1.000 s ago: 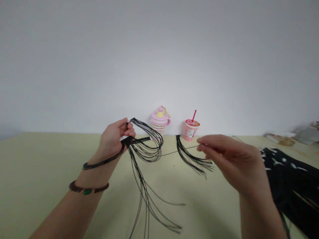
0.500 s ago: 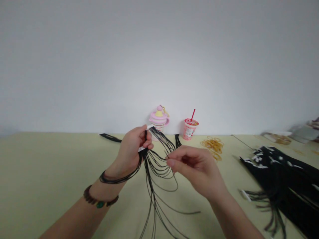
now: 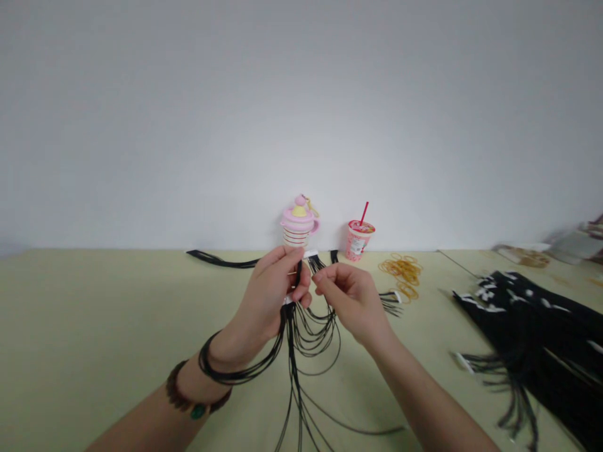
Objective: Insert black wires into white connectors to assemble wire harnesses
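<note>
My left hand (image 3: 273,292) is closed on a bundle of thin black wires (image 3: 291,351), fingers wrapped around it. A white connector (image 3: 311,253) sticks out above its fingertips, and another white piece (image 3: 287,300) shows below them. Some wires loop around the left wrist, while others hang down in front. Close to the upper connector, my right hand (image 3: 351,298) pinches thumb and forefinger together at the wires; what exactly lies between those fingertips is too small to tell.
Behind the hands stand a pink and white cup-shaped case (image 3: 298,227) and a pink cup with a red straw (image 3: 359,241). Yellow rubber bands (image 3: 402,270) lie to the right. Black wire bundles with white connectors (image 3: 541,333) cover the table's right side.
My left hand has moved right and slightly down with the wires, and turned so its back shows more. My right hand has moved a little left and up, closer to the left fingers.
</note>
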Demonstrator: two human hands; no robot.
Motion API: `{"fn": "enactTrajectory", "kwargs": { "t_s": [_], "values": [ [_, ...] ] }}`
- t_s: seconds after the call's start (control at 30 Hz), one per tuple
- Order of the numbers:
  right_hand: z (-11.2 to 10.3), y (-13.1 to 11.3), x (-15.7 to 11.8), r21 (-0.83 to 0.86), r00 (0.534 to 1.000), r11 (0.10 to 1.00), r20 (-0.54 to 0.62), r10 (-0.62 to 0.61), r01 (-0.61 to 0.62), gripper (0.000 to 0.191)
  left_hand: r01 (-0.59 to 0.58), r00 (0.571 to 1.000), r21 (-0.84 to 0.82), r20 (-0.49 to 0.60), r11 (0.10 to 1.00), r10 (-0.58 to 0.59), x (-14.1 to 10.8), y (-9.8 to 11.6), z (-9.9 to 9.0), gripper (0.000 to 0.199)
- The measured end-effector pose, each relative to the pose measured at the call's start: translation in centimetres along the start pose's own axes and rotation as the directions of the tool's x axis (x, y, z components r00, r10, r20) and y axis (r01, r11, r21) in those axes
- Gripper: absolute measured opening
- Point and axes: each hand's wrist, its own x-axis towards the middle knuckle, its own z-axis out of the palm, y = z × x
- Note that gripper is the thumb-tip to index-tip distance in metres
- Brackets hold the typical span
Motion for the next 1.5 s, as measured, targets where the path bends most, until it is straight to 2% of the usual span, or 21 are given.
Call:
{"fn": "enactTrajectory", "kwargs": {
  "t_s": [0.4, 0.63, 0.77, 1.07, 1.5],
  "values": [
    [0.3, 0.6, 0.0, 0.069, 0.999, 0.997, -0.027, 0.022, -0.02, 0.017, -0.015, 1.0, 0.009, 0.006, 1.0, 0.015, 0.0, 0.1, -0.1, 0.02],
    [0.9, 0.6, -0.1, 0.165, 0.994, 0.986, -0.102, 0.046, -0.029, 0.015, -0.019, 1.0, -0.033, -0.02, 0.999, 0.018, -0.1, -0.3, 0.1, 0.018],
    [1.0, 0.7, -0.2, 0.158, 0.993, 0.987, -0.114, 0.038, -0.02, 0.015, -0.009, 0.999, -0.051, -0.053, 0.999, 0.006, -0.1, -0.5, 0.3, 0.018],
    [1.1, 0.6, -0.3, 0.127, 0.998, 0.991, -0.051, 0.037, -0.03, 0.012, 0.005, 0.998, -0.068, -0.063, 0.998, -0.01, 0.1, -0.7, 0.3, 0.019],
    [1.1, 0.5, -0.2, 0.117, 0.999, 0.993, -0.026, 0.03, -0.026, 0.012, -0.011, 0.999, -0.047, -0.044, 0.999, 0.009, 0.1, -0.7, 0.2, 0.021]
  ]
}}
